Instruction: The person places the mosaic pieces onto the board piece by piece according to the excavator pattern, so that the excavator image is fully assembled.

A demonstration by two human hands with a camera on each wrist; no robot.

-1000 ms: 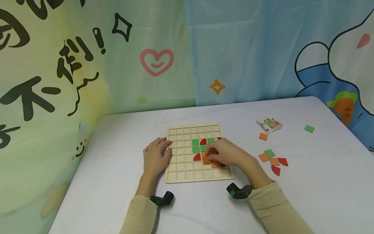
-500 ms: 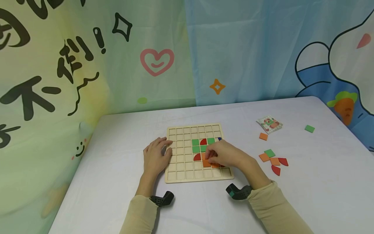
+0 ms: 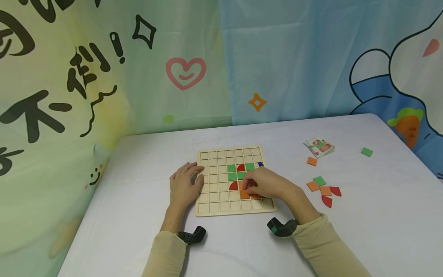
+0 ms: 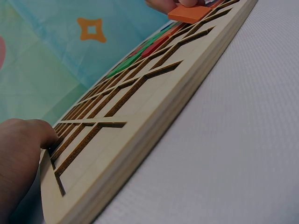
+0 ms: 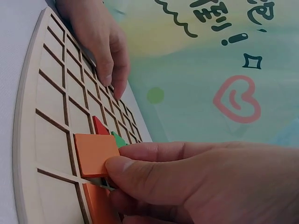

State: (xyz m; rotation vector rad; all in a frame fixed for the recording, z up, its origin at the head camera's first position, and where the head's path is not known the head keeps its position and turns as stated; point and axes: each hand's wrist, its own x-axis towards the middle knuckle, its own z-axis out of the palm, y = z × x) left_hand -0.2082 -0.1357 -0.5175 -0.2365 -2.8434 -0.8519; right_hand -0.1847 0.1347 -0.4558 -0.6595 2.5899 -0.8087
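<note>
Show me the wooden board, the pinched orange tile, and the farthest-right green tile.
Wooden board [image 3: 223, 187]: head view, a bare cell.
Orange tile [image 5: 96, 155]: right wrist view, middle of its face.
Green tile [image 3: 367, 152]: head view, its top face.

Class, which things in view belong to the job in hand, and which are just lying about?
Job: left hand, right hand, held orange tile, grid board; probably matching loose tiles, patterned card.

Apparently just around it: printed backdrop, black wrist devices.

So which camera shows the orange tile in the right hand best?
The right wrist view: the orange tile is large there, its face mostly clear of the right hand. The head view shows it small and partly covered; the left wrist view, at a slant near the top edge, fingers touching it.
</note>
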